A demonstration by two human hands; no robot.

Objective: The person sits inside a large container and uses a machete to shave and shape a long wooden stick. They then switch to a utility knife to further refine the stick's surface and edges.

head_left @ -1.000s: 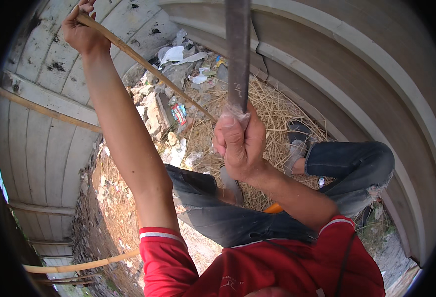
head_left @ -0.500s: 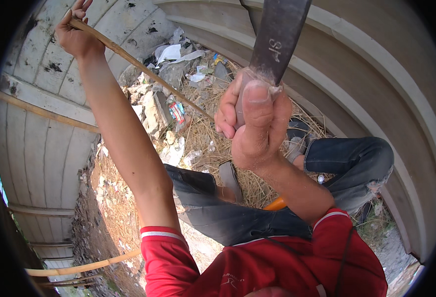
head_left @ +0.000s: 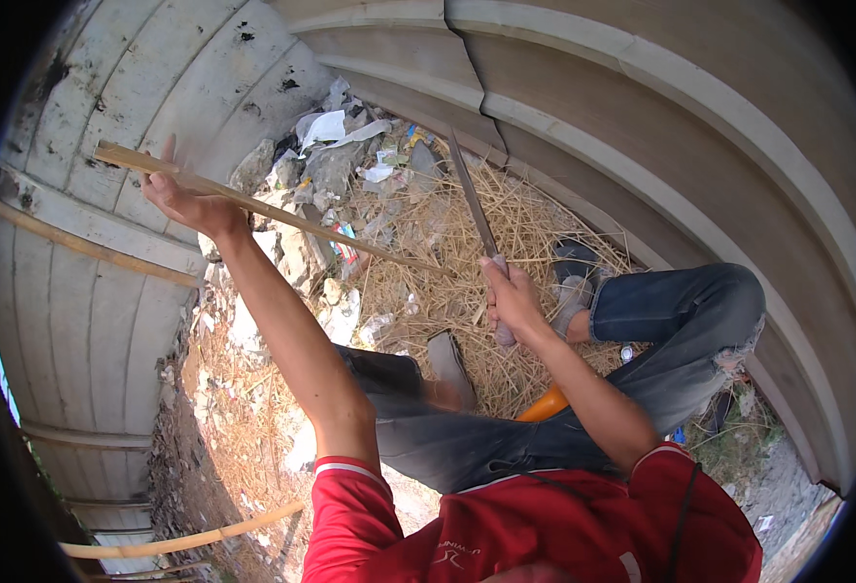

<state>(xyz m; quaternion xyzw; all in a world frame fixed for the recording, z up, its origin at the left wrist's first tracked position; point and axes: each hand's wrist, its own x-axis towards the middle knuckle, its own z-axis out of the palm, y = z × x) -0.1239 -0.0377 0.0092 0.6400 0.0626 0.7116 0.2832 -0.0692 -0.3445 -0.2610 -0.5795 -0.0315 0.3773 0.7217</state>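
My left hand (head_left: 201, 207) is stretched out at the upper left and supports a long, thin wooden stick (head_left: 311, 229) near its thicker end. Some of its fingers are blurred by motion. The stick slants down to the right, its thin end over the straw. In the middle, my right hand (head_left: 517, 303) is wrapped round the handle of a machete (head_left: 471, 191). The dark blade points away from me with its edge-on side showing, to the right of the stick's thin end and apart from it.
Straw and shavings (head_left: 506, 219) cover the ground between my bent legs. Rocks (head_left: 297, 238) and scraps of litter lie farther off. A corrugated wall (head_left: 642, 117) curves along the right, and pale panels (head_left: 88, 330) stand at the left. An orange object (head_left: 543, 404) lies by my thigh.
My right hand has lowered the machete from close before me to above the straw. My left hand has moved slightly down and right, and more of the stick's thick end now sticks out past it.
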